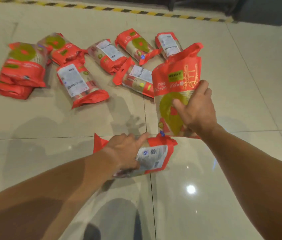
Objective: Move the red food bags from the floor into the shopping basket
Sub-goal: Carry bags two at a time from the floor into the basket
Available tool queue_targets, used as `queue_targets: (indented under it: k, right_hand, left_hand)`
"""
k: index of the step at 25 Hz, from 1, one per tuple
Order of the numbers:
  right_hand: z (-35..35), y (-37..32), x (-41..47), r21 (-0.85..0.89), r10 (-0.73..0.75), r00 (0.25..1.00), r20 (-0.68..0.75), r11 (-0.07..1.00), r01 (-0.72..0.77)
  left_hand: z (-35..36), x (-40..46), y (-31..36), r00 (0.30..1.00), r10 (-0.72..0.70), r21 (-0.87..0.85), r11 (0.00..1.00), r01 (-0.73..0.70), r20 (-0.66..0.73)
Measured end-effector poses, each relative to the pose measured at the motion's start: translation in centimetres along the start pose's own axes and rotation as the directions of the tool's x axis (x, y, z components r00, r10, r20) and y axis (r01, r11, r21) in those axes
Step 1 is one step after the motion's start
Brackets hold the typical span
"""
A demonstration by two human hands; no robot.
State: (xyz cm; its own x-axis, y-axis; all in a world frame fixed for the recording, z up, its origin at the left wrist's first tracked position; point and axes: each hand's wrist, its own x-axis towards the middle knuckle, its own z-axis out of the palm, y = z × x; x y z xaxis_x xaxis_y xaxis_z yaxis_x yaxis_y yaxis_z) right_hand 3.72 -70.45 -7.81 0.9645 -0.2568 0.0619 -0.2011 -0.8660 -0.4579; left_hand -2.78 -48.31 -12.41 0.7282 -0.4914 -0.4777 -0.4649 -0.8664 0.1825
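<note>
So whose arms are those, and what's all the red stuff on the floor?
They belong to a person wearing a camera on their head, so you see what they see, looking down. The right hand holds up one red bag. The left hand grips another bag low over the floor. More red food bags lie scattered further away, like this stack. They should go into a shopping basket, but no basket shows in this picture.

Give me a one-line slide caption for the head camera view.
Right hand lifts one red bag, left hand grips another; more lie on the tiled floor.
</note>
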Motion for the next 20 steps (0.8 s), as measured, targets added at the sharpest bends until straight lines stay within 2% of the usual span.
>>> queue_targets:
  k: [5, 8, 11, 13, 17, 20]
  right_hand:
    - [-15.4, -15.5, -0.5, -0.004, -0.057, 0.998, 0.016, 0.998, 0.057]
    - [-26.0, -25.4, -1.2, -0.043, -0.121, 0.989, 0.08, 0.991, 0.125]
    - [-37.1, -35.0, -2.8, -0.075, -0.274, 0.949, 0.157, 0.955, 0.288]
    - [-43.7, -40.9, -4.0, -0.079, -0.4, 0.897, 0.186, 0.904, 0.419]
    - [-55.1, -52.1, -8.1, -0.044, -0.569, 0.799, 0.192, 0.809, 0.587]
    - [-60.9, -59.1, -12.8, -0.03, -0.672, 0.708, 0.218, 0.721, 0.693]
  left_hand:
    - [-13.6, -14.3, -0.7, 0.975, -0.202, 0.119, 0.97, 0.212, -0.093]
    - [-23.4, -24.9, -1.2, 0.908, -0.391, 0.063, 0.913, 0.404, -0.151]
    - [-34.4, -36.2, -1.5, 0.763, -0.601, -0.064, 0.794, 0.605, -0.239]
    - [-41.5, -42.7, -1.5, 0.67, -0.674, -0.124, 0.728, 0.675, -0.312]
    - [-53.8, -55.8, 0.0, 0.461, -0.779, -0.354, 0.612, 0.707, -0.424]
    - [-59.6, -64.6, 1.3, 0.315, -0.844, -0.465, 0.509, 0.724, -0.433]
